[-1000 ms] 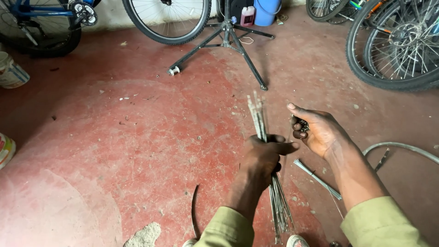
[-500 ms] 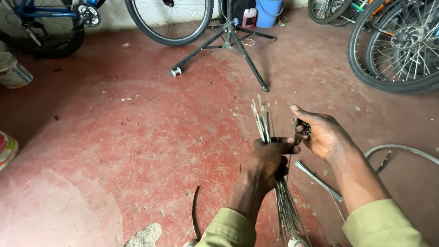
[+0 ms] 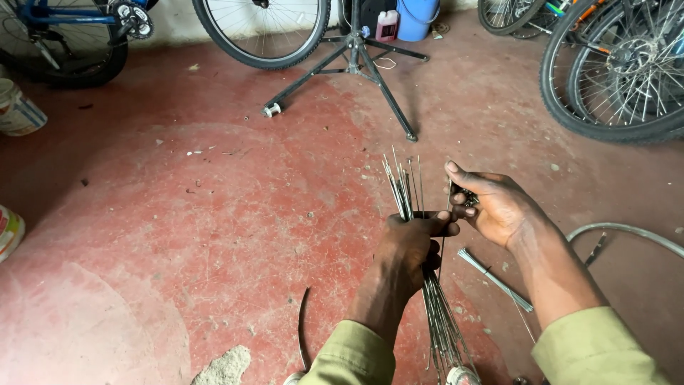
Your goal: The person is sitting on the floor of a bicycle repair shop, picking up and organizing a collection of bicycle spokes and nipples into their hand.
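Metal spokes (image 3: pixel 410 192) stand in a bundle in your left hand (image 3: pixel 410 246), which is shut tight around them above the red floor (image 3: pixel 214 214). Your right hand (image 3: pixel 495 207) curls around small dark bits, too hidden to make out.

The right hand (image 3: pixel 495 207), apart from the bundle of spokes (image 3: pixel 407 192) a second ago, now sits close against the left hand (image 3: pixel 413 242), thumb tip meeting it, while the bundle stands more upright.
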